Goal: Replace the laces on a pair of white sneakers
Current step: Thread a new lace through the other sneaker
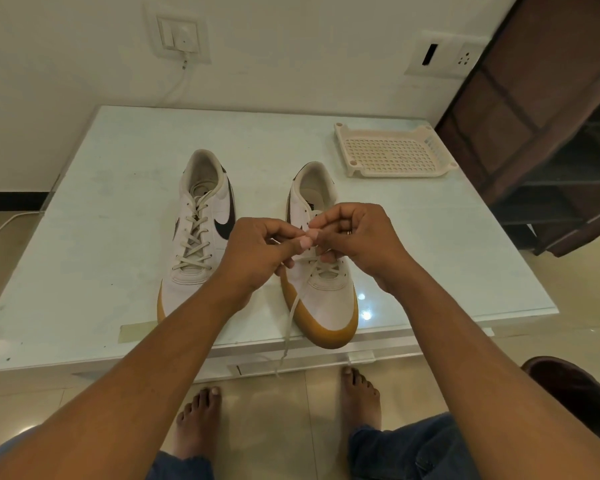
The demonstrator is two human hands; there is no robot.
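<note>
Beige floor tiles (pixel 274 410) lie nearest, with the person's bare feet (pixel 359 393) planted just short of the table's front edge. The pale, glossy table (pixel 84 306) has open surface to the left of the shoes and more to the right, out to its right edge. A strip of tape (pixel 136 332) sits flat close to the front edge.

The right sneaker (pixel 329 306) stands toe toward the person, its tan sole at the very front edge. Its lace (pixel 291 317) crosses the lowest eyelets, and one loose end runs down past the toe and hangs over the edge. Both forearms reach in from below and meet above this shoe's tongue. The left hand (pixel 257 258) has its fingers curled, with thumb and forefinger pinched together on the lace. The right hand (pixel 364 237) faces it, knuckles up, its fingers bent in and nipping the same lace. The fingertips of the two hands touch, or nearly so.

The left sneaker (pixel 201 216) stands beside it, a gap apart and fully laced, with a dark swoosh on its side. Further back, near the far right corner, a cream perforated tray (pixel 392 152) sits well apart from both shoes. Beyond the right edge is dark wooden furniture (pixel 551 133). Behind the table is a white wall with a socket plate (pixel 182 38) and a hanging cable (pixel 174 88).
</note>
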